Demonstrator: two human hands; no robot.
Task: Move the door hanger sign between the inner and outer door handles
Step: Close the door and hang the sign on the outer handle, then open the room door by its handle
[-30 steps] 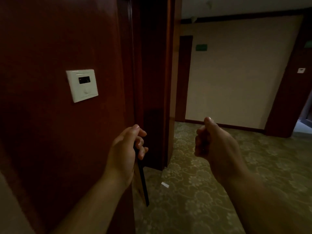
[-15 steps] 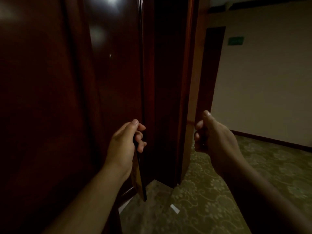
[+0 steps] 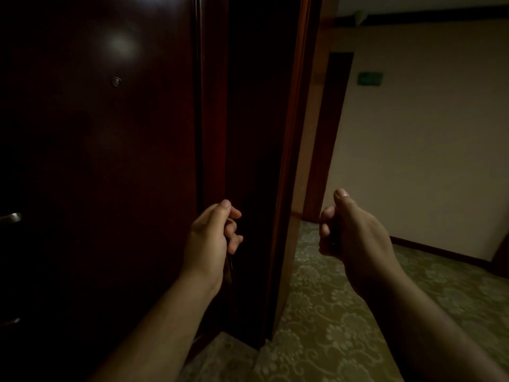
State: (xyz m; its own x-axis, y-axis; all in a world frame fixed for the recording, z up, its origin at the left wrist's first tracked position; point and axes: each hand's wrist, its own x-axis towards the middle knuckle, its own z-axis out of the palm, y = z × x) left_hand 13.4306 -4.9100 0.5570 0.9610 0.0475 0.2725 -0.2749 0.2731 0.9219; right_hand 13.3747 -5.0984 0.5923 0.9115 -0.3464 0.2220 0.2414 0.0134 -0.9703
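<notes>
My left hand (image 3: 212, 232) grips the top of the door hanger sign (image 3: 230, 264), a thin dark card that hangs edge-on below my fingers, mostly hidden by the hand. It is held in front of the dark frame strip, right of the dark wooden door (image 3: 96, 161). A metal door handle (image 3: 11, 217) shows at the far left edge of that door, well left of the sign. My right hand (image 3: 352, 232) floats to the right in the doorway opening, fingers curled, thumb up, holding nothing.
A small peephole (image 3: 116, 81) sits high on the door. The reddish door frame (image 3: 292, 161) stands between my hands. Beyond lies a corridor with patterned green carpet (image 3: 344, 312), a beige wall (image 3: 427, 150) and a green sign (image 3: 370, 78).
My view has swung left: the white wall switch has left the frame, and the door with its peephole and handle has come into sight. Both hands keep their pose, the left still holding the sign.
</notes>
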